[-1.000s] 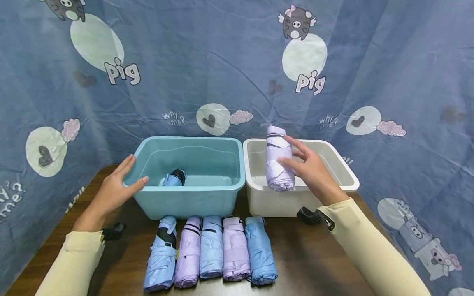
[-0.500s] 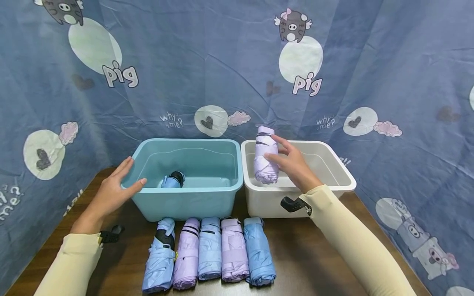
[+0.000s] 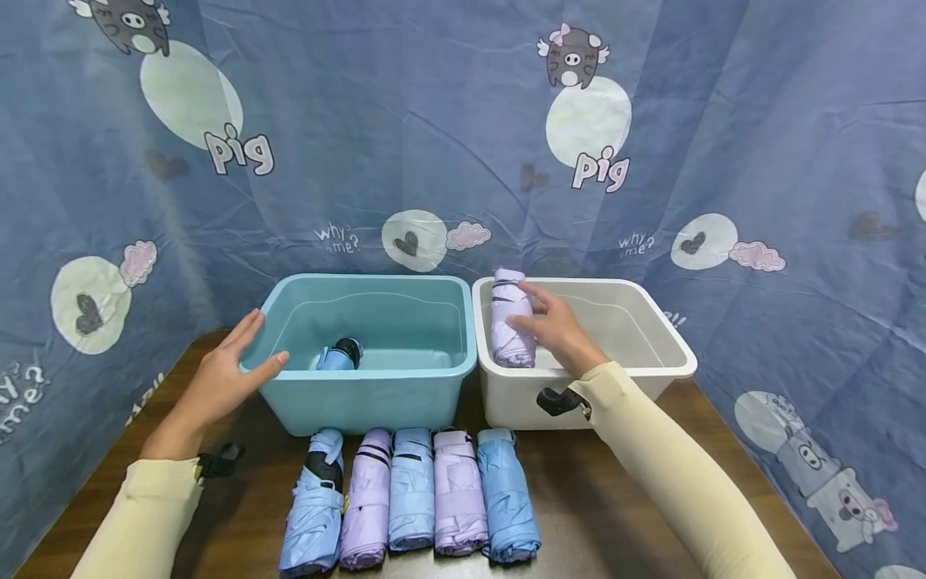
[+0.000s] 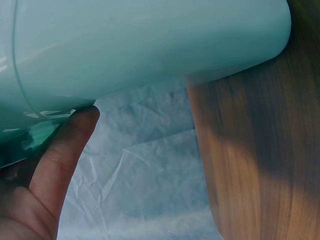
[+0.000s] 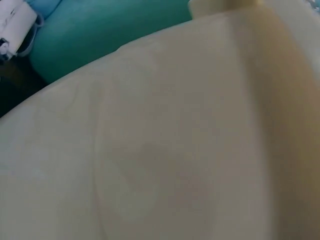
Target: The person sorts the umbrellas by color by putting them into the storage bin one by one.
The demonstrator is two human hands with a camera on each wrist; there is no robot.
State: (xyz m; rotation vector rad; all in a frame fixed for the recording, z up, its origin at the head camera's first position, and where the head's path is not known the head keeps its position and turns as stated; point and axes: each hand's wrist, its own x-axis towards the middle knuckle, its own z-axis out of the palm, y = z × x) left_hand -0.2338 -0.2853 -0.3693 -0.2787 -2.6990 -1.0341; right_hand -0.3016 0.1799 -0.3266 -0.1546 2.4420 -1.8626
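Note:
In the head view my right hand (image 3: pixel 557 326) grips a rolled lilac folding umbrella (image 3: pixel 513 326) by its right side, thumb and fingers around it. The umbrella stands nearly upright at the left end of the white bin (image 3: pixel 654 372), its lower end inside the rim. My left hand (image 3: pixel 223 378), fingers spread and fairly straight, rests at the left front corner of the teal bin (image 3: pixel 362 402). In the left wrist view a fingertip (image 4: pixel 90 113) touches the teal bin's edge. Inside the teal bin lies a blue umbrella (image 3: pixel 338 355) with a black end.
A row of rolled umbrellas lies on the brown table (image 3: pixel 586 507) before the bins: a blue one (image 3: pixel 314 511) with black handle, a lilac one (image 3: pixel 367 503), a light blue one (image 3: pixel 411 494) and others. A blue pig-print cloth (image 3: pixel 448 121) hangs behind.
My right hand has carried the lilac umbrella leftward and down into the left end of the white bin. The left hand has stayed at the teal bin's corner.

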